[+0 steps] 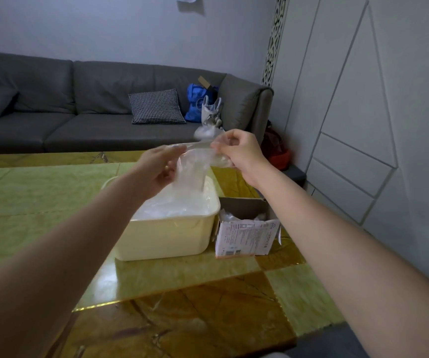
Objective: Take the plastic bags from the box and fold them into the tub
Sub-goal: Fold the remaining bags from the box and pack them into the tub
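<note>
**Clear bag stretched between two hands above the tub**

The left hand (160, 167) and the right hand (236, 151) hold one clear plastic bag (191, 167) up between them, above the far part of the tub. The right hand's fingers are curled, pinching the bag's top edge between thumb and fingertips. The left hand grips the other end of that edge, its fingers bent round the film. The top edge runs taut from hand to hand, and the rest of the bag hangs down toward the tub.

The cream tub (167, 239) stands on the green and gold table (40, 197), below the hands. Inside it lies a heap of clear plastic bags (172, 205), filling much of the bottom. Just right of the tub, almost touching it, stands the open cardboard box (244, 239) with more crumpled clear plastic (239, 215) in it.

Beyond the table is a grey sofa (79, 99) with a checked cushion (155, 107), a blue bag (195, 102) and a white carrier bag (211, 112).
</note>
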`<state>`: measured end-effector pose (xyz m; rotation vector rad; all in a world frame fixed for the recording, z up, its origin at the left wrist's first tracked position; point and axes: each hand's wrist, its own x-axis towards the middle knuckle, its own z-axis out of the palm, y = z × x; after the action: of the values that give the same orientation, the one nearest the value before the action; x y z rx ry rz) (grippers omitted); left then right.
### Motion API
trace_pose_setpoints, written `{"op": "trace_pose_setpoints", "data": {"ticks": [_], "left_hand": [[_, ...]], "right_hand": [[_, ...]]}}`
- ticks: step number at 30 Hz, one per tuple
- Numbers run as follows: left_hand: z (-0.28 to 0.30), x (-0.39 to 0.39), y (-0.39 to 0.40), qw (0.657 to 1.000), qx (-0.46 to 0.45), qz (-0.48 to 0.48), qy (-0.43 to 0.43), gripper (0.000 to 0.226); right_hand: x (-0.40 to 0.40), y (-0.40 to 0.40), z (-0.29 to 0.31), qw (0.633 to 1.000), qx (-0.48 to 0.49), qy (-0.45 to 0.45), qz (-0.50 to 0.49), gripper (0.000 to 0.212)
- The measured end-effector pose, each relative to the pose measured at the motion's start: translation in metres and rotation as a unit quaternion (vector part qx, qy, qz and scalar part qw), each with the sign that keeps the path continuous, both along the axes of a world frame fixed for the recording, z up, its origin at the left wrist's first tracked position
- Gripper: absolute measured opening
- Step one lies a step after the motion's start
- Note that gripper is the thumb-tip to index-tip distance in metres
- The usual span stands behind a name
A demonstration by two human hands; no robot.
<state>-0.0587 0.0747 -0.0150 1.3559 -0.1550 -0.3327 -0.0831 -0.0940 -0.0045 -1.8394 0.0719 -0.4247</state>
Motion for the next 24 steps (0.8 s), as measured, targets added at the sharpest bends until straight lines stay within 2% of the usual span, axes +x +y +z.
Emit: {"op": "trace_pose_setpoints", "data": {"ticks": [4, 8, 9, 10, 12, 13, 14, 15, 17, 18, 19, 21, 23, 24], "left_hand": [[0.004, 0.014, 0.026, 0.99, 0.091, 0.083, -0.065, 0.02], [0.014, 0.026, 0.055, 0.957, 0.187, 0.164, -0.151, 0.027], [0.016, 0.03, 0.064, 0.93, 0.257, 0.181, -0.193, 0.028], [0.016, 0.034, 0.074, 0.879, 0.364, 0.192, -0.239, 0.029], [0.011, 0.039, 0.084, 0.746, 0.55, 0.214, -0.309, 0.029], [0.007, 0.039, 0.083, 0.709, 0.582, 0.225, -0.328, 0.028], [0.003, 0.038, 0.079, 0.698, 0.584, 0.233, -0.341, 0.028], [-0.001, 0.038, 0.075, 0.7, 0.575, 0.239, -0.349, 0.029], [-0.008, 0.042, 0.066, 0.721, 0.547, 0.246, -0.346, 0.03], [-0.011, 0.045, 0.063, 0.738, 0.529, 0.25, -0.337, 0.031], [-0.012, 0.048, 0.06, 0.763, 0.501, 0.254, -0.32, 0.031], [-0.011, 0.05, 0.053, 0.838, 0.395, 0.26, -0.271, 0.03], [-0.005, 0.049, 0.045, 0.916, 0.234, 0.251, -0.208, 0.032], [-0.001, 0.048, 0.042, 0.936, 0.17, 0.252, -0.175, 0.033]], "right_hand": [[0.004, 0.006, -0.006, 0.999, 0.035, -0.007, 0.009, 0.011], [0.012, 0.019, -0.012, 0.98, 0.133, 0.083, 0.12, 0.008], [0.015, 0.018, -0.014, 0.979, 0.113, 0.103, 0.137, 0.007], [0.019, 0.019, -0.016, 0.983, 0.052, 0.112, 0.135, 0.007], [0.028, 0.023, -0.019, 0.978, -0.155, 0.1, 0.094, 0.01], [0.033, 0.027, -0.019, 0.963, -0.246, 0.081, 0.069, 0.012], [0.036, 0.033, -0.019, 0.953, -0.294, 0.062, 0.046, 0.015], [0.039, 0.039, -0.019, 0.953, -0.297, 0.051, 0.03, 0.019], [0.043, 0.046, -0.02, 0.986, -0.127, 0.098, 0.052, 0.033], [0.045, 0.049, -0.022, 0.985, -0.03, 0.147, 0.081, 0.041], [0.044, 0.048, -0.025, 0.975, 0.031, 0.191, 0.112, 0.051], [0.042, 0.042, -0.033, 0.952, 0.11, 0.236, 0.158, 0.07], [0.039, 0.038, -0.038, 0.939, 0.176, 0.242, 0.167, 0.074], [0.039, 0.037, -0.04, 0.937, 0.193, 0.242, 0.16, 0.068]]}}
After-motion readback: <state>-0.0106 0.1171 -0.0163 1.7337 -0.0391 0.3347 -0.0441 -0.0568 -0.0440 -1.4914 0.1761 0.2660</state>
